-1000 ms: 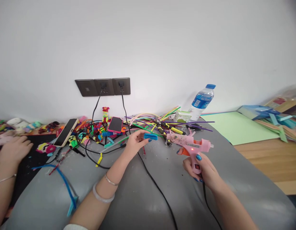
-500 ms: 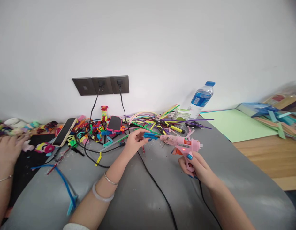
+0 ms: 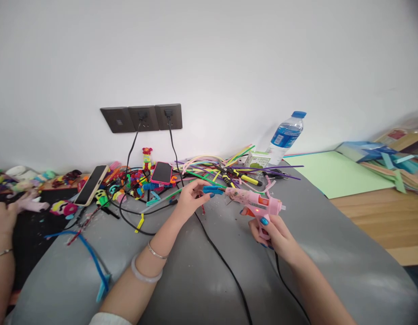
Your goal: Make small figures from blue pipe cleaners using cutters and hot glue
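My right hand (image 3: 271, 234) is wrapped round the handle of a pink hot glue gun (image 3: 252, 201), its small orange light lit and its nozzle aimed left. Between the thumb and fingers of my left hand (image 3: 194, 197) is a folded piece of blue pipe cleaner (image 3: 212, 189). The nozzle meets the right end of this piece; whether they touch or glue is coming out, I cannot tell. A black cord (image 3: 290, 289) hangs from the gun's handle.
Behind my hands lie pliers (image 3: 247, 179), loose pipe cleaners (image 3: 205, 162), a small box (image 3: 258, 159) and a tilted water bottle (image 3: 286, 137). Phones (image 3: 161, 172) and craft pieces crowd the left. A black cable (image 3: 222, 257) crosses the grey table. Another person's hand (image 3: 4, 225) is at far left.
Both of my hands keep their grips, the nozzle still at the blue piece. The gun has shifted very slightly. At far left the other person's hand has moved left and down.
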Tool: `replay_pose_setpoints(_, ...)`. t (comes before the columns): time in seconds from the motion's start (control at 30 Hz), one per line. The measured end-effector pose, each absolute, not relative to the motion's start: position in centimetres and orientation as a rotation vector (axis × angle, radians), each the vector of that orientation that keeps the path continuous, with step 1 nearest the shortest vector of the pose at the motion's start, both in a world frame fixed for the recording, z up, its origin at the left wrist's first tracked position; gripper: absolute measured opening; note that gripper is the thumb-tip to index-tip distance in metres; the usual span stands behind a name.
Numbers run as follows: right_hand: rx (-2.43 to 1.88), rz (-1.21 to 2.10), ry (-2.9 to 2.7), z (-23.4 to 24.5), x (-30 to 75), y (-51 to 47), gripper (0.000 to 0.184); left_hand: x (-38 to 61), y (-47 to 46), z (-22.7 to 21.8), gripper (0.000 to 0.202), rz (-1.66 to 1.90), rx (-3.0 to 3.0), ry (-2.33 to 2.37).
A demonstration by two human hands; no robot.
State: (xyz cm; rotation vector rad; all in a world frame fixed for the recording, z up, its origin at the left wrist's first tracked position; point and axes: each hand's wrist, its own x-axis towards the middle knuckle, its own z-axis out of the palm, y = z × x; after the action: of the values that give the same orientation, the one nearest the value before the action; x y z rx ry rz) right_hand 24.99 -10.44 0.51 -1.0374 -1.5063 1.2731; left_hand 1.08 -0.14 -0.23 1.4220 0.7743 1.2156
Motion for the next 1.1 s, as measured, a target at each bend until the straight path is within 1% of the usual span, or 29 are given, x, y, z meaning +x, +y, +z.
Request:
replay_pose_setpoints(0.2,-1.017,1.242,-1.563,0.8,24.9,-10.3,0.050,1.1,0.0,-0.4,0.031,1.234,1.461,0.765)
replay_pose_setpoints(0.4,-1.035,1.189,-1.648,1.5,24.8,-10.4,0.052,1.1,-0.1,-0.5,0.030,1.250,1.459,0.730)
replay_pose_setpoints(0.73,-1.058,1.175,-1.694,1.7,25.0,-10.5,0.048,1.0,-0.1,-0.2,0.030,1.267,1.459,0.746)
replay_pose_setpoints(1.1,-1.113,1.119,-1.770,1.6,25.5,-10.6,0.058,0.9,-0.2,-0.1,0.027,1.290,1.463,0.770)
